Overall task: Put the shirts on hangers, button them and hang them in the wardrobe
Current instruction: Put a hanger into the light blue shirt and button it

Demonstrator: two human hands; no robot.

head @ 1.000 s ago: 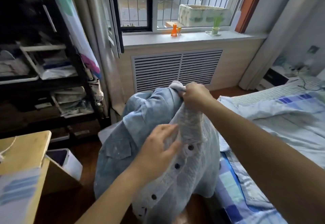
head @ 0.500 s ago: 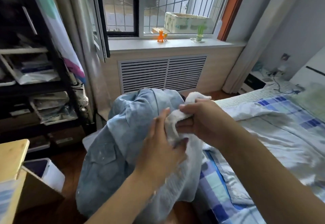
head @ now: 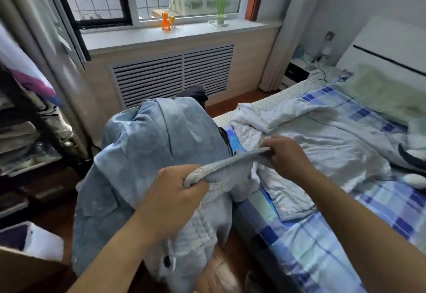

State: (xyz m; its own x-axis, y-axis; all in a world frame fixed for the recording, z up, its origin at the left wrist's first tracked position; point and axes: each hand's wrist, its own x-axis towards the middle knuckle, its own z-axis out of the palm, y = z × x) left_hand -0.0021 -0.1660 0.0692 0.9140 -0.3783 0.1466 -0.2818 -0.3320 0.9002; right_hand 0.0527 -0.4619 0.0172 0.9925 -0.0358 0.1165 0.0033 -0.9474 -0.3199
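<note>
A light blue denim shirt with a pale fleecy lining and dark buttons hangs in front of me beside the bed. My left hand grips a bunch of its front edge. My right hand pinches the same edge farther right, so the fabric is stretched taut between the two hands. A dark piece pokes out above the shirt's top; what it is I cannot tell. No hanger is plainly visible. A pale grey-white garment lies spread on the bed.
The bed with a blue checked sheet fills the right side. A dark open shelf unit with folded things stands at the left. A cardboard box sits at the lower left. Behind are a radiator grille and the windowsill.
The hands have drawn apart: the left moved down and left, the right moved right, pulling the shirt's edge taut between them. The view swung right, showing more of the bed.
</note>
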